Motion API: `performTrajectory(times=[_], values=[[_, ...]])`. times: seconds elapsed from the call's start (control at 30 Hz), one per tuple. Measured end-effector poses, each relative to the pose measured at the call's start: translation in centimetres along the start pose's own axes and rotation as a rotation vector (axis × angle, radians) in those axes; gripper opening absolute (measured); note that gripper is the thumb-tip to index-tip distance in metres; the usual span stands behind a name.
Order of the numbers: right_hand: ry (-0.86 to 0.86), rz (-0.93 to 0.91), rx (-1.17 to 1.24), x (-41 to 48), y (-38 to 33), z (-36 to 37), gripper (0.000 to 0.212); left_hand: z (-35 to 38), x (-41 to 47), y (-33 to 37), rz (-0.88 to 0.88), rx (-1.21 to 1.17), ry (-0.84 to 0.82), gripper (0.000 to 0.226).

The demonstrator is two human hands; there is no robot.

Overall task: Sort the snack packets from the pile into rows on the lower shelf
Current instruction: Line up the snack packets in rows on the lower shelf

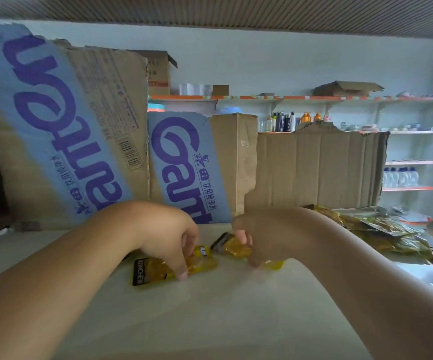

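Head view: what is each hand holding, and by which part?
Left hand pinches a yellow packet lying on the shelf, near its middle. Right hand grips a second yellow packet around its middle, black end sticking out.

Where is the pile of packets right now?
In the head view the pile lies at the right on the shelf, to the right of the right hand, which holds a packet, and in front of the plain cardboard.

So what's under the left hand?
A yellow snack packet with a black end, flat on the shelf. The left hand covers its upper edge; anything beneath the packet is hidden.
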State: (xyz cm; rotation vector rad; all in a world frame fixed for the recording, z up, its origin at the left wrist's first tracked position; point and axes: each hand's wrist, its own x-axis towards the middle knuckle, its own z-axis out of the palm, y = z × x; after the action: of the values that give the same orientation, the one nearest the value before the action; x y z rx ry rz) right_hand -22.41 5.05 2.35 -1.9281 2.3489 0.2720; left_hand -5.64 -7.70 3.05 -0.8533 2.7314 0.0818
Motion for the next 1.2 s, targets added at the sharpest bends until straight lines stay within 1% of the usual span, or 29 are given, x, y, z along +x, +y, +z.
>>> performTrajectory(times=[0.03, 0.1, 0.17, 0.23, 0.3, 0.33, 0.43, 0.53, 0.6, 0.67, 0.7, 0.77, 0.83, 0.87, 0.9, 0.97, 1.03, 1.07, 1.1, 1.13, 1.2], values=[[-0.022, -0.014, 0.027, 0.0, 0.3, -0.1, 0.040, -0.1, -0.2, -0.2, -0.026, 0.016, -0.017, 0.035], [-0.071, -0.033, 0.062, -0.3, 0.6, -0.4, 0.055, -0.3, -0.5, -0.6, -0.079, 0.029, -0.030, 0.039], [-0.066, -0.028, 0.043, -0.5, 0.7, -0.5, 0.063, -0.4, -0.7, -0.8, -0.126, 0.022, -0.028, 0.045], [-0.042, 0.005, -0.045, -0.5, 0.3, -0.4, 0.062, -0.3, -0.8, -0.7, -0.148, 0.015, -0.028, 0.049], [-0.043, -0.004, -0.126, -0.2, -0.2, -0.1, 0.053, -0.2, -0.7, -0.4, -0.145, 0.020, -0.027, 0.050], [-0.064, -0.020, -0.145, -0.2, -0.4, 0.0, 0.052, -0.2, -0.7, -0.3, -0.140, 0.024, -0.027, 0.050], [-0.091, -0.077, -0.093, -0.6, -0.6, -0.3, 0.064, -0.2, -0.7, 0.1, -0.133, 0.025, -0.042, 0.048], [-0.093, -0.104, 0.014, -0.9, -0.7, -0.4, 0.068, -0.2, -0.6, 0.3, -0.133, 0.041, -0.056, 0.046], [-0.089, -0.076, 0.003, -0.9, -0.9, -0.3, 0.065, -0.1, -0.6, 0.3, -0.135, 0.056, -0.055, 0.045], [-0.087, -0.096, -0.021, -0.8, -1.0, -0.3, 0.054, -0.1, -0.6, 0.3, -0.135, 0.066, -0.058, 0.045], [-0.093, -0.129, 0.015, -0.9, -0.9, -0.4, 0.048, -0.2, -0.6, 0.2, -0.136, 0.064, -0.063, 0.046], [-0.112, -0.172, 0.161, -1.1, -0.6, -0.6, 0.038, -0.2, -0.6, 0.1, -0.143, 0.052, -0.074, 0.047], [-0.087, -0.141, 0.254, -1.3, 0.0, -0.7, 0.025, -0.2, -0.7, 0.0, -0.146, 0.049, -0.080, 0.050], [-0.060, -0.115, 0.230, -1.2, 0.3, -0.7, 0.019, -0.2, -0.6, -0.1, -0.148, 0.047, -0.078, 0.051], [-0.036, -0.074, 0.168, -1.1, 0.5, -0.7, 0.024, -0.1, -0.6, -0.2, -0.150, 0.041, -0.074, 0.053], [-0.040, 0.038, 0.043, -1.0, 0.5, -0.6, 0.045, 0.0, -0.5, -0.3, -0.159, 0.017, -0.064, 0.055], [-0.073, 0.111, -0.003, -0.8, -0.1, -0.4, 0.067, 0.0, -0.5, -0.4, -0.165, -0.004, -0.070, 0.057], [-0.080, 0.117, -0.009, -0.6, -0.4, -0.2, 0.074, 0.0, -0.6, -0.4, -0.164, -0.006, -0.079, 0.057], [-0.079, 0.103, -0.021, -0.6, -0.8, -0.2, 0.075, -0.1, -0.6, -0.3, -0.159, 0.001, -0.087, 0.057], [-0.071, 0.081, -0.043, -0.6, -1.1, -0.2, 0.071, -0.1, -0.6, -0.3, -0.152, 0.014, -0.088, 0.056], [-0.042, 0.040, -0.070, -0.7, -1.4, -0.1, 0.052, -0.1, -0.6, -0.3, -0.137, 0.038, -0.077, 0.053]])
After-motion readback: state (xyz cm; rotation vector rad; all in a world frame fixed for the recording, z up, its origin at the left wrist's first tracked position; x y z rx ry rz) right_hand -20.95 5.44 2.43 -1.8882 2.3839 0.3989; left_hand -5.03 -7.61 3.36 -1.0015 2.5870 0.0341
